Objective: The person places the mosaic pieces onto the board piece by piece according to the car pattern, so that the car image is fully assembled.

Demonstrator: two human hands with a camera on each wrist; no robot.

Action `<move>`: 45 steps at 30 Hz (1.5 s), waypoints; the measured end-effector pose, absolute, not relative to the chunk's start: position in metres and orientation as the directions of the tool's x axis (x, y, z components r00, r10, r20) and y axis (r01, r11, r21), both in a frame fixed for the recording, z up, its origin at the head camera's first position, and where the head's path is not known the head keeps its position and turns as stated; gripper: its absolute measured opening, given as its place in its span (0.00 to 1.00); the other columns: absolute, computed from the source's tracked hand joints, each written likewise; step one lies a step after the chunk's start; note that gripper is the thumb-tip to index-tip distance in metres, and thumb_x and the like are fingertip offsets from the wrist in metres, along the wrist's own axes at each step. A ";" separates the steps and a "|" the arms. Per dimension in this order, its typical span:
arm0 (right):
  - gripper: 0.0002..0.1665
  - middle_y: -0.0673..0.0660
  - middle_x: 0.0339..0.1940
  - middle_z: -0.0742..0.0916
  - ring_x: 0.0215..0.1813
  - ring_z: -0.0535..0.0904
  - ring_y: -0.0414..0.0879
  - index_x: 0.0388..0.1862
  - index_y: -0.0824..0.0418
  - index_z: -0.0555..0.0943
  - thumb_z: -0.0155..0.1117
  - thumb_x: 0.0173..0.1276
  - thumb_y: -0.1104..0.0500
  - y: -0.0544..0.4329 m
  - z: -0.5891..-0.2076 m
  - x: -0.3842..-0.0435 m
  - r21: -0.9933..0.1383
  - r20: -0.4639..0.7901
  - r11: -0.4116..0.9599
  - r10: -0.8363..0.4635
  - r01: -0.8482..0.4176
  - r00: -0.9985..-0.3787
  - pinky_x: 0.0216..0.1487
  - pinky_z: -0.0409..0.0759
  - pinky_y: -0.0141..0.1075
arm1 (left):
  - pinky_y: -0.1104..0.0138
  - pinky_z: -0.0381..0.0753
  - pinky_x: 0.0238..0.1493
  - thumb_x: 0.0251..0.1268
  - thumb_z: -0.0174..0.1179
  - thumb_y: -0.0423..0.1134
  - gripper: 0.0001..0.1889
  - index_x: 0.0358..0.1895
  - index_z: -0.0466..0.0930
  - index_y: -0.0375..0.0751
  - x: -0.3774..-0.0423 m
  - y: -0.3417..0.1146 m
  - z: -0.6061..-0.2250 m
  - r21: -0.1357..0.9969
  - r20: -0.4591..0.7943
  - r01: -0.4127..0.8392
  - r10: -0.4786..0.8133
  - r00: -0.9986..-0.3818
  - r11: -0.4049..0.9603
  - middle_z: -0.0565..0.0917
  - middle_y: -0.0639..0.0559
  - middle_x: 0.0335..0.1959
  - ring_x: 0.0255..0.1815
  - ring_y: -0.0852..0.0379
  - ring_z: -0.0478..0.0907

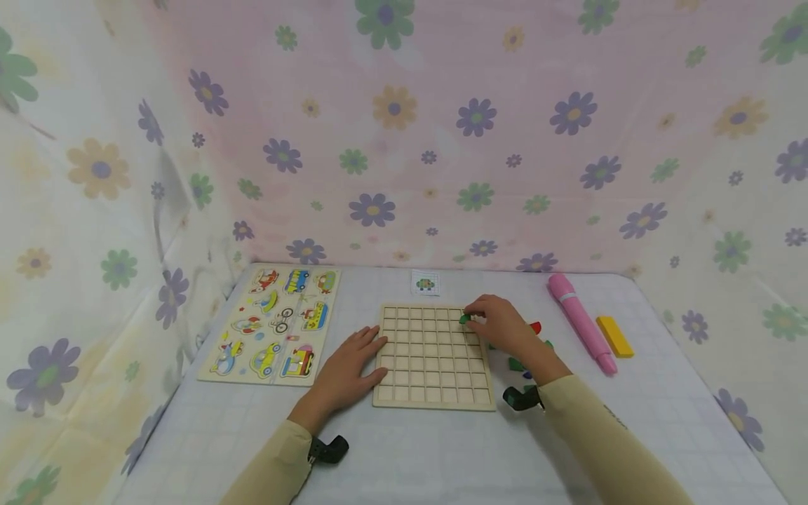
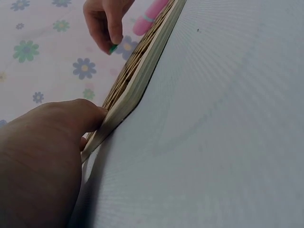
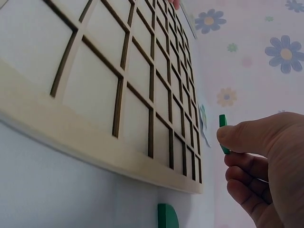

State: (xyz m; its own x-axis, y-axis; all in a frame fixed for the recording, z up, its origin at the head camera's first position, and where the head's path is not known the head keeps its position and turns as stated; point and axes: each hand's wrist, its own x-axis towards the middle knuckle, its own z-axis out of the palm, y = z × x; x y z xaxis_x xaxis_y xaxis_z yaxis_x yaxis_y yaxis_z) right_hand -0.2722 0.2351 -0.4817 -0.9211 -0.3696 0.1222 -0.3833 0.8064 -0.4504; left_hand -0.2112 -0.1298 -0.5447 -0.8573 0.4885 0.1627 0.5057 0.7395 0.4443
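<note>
A wooden grid board with bare square cells lies on the table in the head view. My left hand rests at its left edge, fingers mostly straight, with the thumb touching the rim in the left wrist view. Over the board's far right corner, my right hand pinches a small green block between thumb and fingers. In the right wrist view that block is held above the board, apart from it. Partly hidden under the right forearm are loose pieces, among them a red block and a green block.
Behind the board lies a small picture card with a green pattern. A vehicle puzzle board is at the left. To the right are a pink marker-shaped stick and a yellow bar. Flowered cloth encloses the table.
</note>
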 end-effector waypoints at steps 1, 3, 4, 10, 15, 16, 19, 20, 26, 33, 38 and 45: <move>0.16 0.57 0.51 0.88 0.52 0.84 0.55 0.57 0.65 0.90 0.77 0.73 0.61 0.233 -0.482 -0.272 -0.451 0.121 0.806 -0.371 -0.384 -0.921 0.54 0.87 0.52 | 0.51 0.55 0.85 0.79 0.63 0.55 0.35 0.83 0.70 0.47 -0.211 -0.130 -0.544 0.447 0.161 0.503 0.487 -0.858 0.739 0.63 0.48 0.86 0.87 0.45 0.55; 0.17 0.57 0.51 0.88 0.52 0.85 0.55 0.58 0.65 0.90 0.76 0.73 0.62 0.229 -0.481 -0.271 -0.451 0.118 0.806 -0.371 -0.382 -0.921 0.54 0.87 0.53 | 0.50 0.56 0.85 0.79 0.63 0.55 0.35 0.83 0.71 0.47 -0.210 -0.130 -0.544 0.453 0.166 0.503 0.484 -0.859 0.736 0.63 0.47 0.86 0.87 0.45 0.55; 0.17 0.57 0.51 0.88 0.52 0.85 0.55 0.58 0.65 0.90 0.77 0.73 0.62 0.227 -0.481 -0.271 -0.451 0.119 0.806 -0.370 -0.382 -0.921 0.54 0.87 0.52 | 0.50 0.56 0.85 0.79 0.63 0.55 0.35 0.83 0.71 0.47 -0.211 -0.130 -0.543 0.456 0.168 0.502 0.483 -0.859 0.735 0.63 0.48 0.86 0.87 0.45 0.55; 0.16 0.58 0.50 0.89 0.53 0.85 0.55 0.56 0.66 0.90 0.77 0.73 0.62 0.213 -0.477 -0.272 -0.454 0.136 0.791 -0.395 -0.411 -0.909 0.54 0.87 0.52 | 0.48 0.58 0.84 0.79 0.63 0.56 0.34 0.82 0.71 0.48 -0.212 -0.129 -0.543 0.467 0.169 0.494 0.474 -0.864 0.733 0.63 0.49 0.86 0.87 0.45 0.55; 0.15 0.58 0.50 0.88 0.52 0.85 0.55 0.55 0.65 0.90 0.76 0.73 0.61 0.202 -0.477 -0.272 -0.460 0.126 0.781 -0.414 -0.423 -0.902 0.54 0.87 0.51 | 0.49 0.57 0.85 0.79 0.63 0.57 0.35 0.83 0.71 0.49 -0.213 -0.130 -0.545 0.462 0.151 0.479 0.466 -0.872 0.746 0.63 0.50 0.87 0.87 0.46 0.55; 0.15 0.58 0.50 0.89 0.52 0.85 0.55 0.55 0.65 0.90 0.76 0.73 0.61 0.201 -0.477 -0.272 -0.463 0.123 0.781 -0.412 -0.419 -0.903 0.54 0.87 0.51 | 0.49 0.57 0.85 0.79 0.63 0.57 0.35 0.83 0.71 0.49 -0.213 -0.129 -0.545 0.463 0.152 0.479 0.466 -0.872 0.746 0.63 0.50 0.87 0.87 0.46 0.55; 0.14 0.58 0.51 0.89 0.53 0.86 0.55 0.55 0.65 0.91 0.76 0.74 0.61 0.196 -0.479 -0.272 -0.476 0.111 0.779 -0.407 -0.408 -0.907 0.55 0.87 0.50 | 0.48 0.58 0.84 0.79 0.64 0.56 0.34 0.82 0.72 0.49 -0.213 -0.129 -0.545 0.469 0.166 0.485 0.466 -0.869 0.738 0.64 0.49 0.86 0.87 0.45 0.56; 0.14 0.57 0.51 0.89 0.53 0.86 0.54 0.55 0.64 0.91 0.76 0.74 0.61 0.194 -0.480 -0.272 -0.479 0.106 0.778 -0.408 -0.406 -0.907 0.55 0.87 0.50 | 0.48 0.58 0.84 0.79 0.64 0.56 0.34 0.82 0.73 0.49 -0.213 -0.129 -0.545 0.471 0.168 0.486 0.466 -0.869 0.736 0.64 0.49 0.86 0.87 0.45 0.56; 0.13 0.55 0.51 0.89 0.53 0.85 0.53 0.55 0.62 0.91 0.76 0.74 0.60 0.185 -0.482 -0.271 -0.476 0.110 0.769 -0.429 -0.426 -0.897 0.55 0.87 0.50 | 0.48 0.58 0.84 0.79 0.64 0.57 0.34 0.82 0.72 0.50 -0.212 -0.130 -0.547 0.468 0.163 0.481 0.463 -0.871 0.741 0.63 0.50 0.86 0.87 0.46 0.55; 0.13 0.55 0.49 0.88 0.49 0.84 0.51 0.55 0.61 0.91 0.76 0.74 0.60 0.178 -0.482 -0.270 -0.471 0.106 0.763 -0.449 -0.442 -0.887 0.51 0.86 0.49 | 0.47 0.58 0.84 0.79 0.64 0.55 0.34 0.82 0.73 0.48 -0.213 -0.128 -0.543 0.493 0.179 0.491 0.468 -0.865 0.719 0.64 0.49 0.86 0.87 0.45 0.56; 0.14 0.55 0.50 0.88 0.51 0.85 0.52 0.55 0.61 0.91 0.77 0.73 0.60 0.174 -0.483 -0.271 -0.471 0.108 0.766 -0.441 -0.437 -0.891 0.52 0.87 0.49 | 0.47 0.58 0.84 0.79 0.64 0.56 0.34 0.82 0.72 0.49 -0.216 -0.125 -0.541 0.496 0.186 0.498 0.474 -0.861 0.711 0.64 0.49 0.86 0.87 0.45 0.55; 0.14 0.54 0.49 0.88 0.50 0.84 0.51 0.54 0.61 0.91 0.78 0.73 0.60 0.161 -0.484 -0.271 -0.500 0.101 0.742 -0.463 -0.447 -0.881 0.53 0.86 0.48 | 0.47 0.59 0.84 0.79 0.64 0.56 0.34 0.82 0.73 0.50 -0.213 -0.129 -0.544 0.482 0.164 0.475 0.457 -0.874 0.736 0.65 0.50 0.86 0.87 0.45 0.56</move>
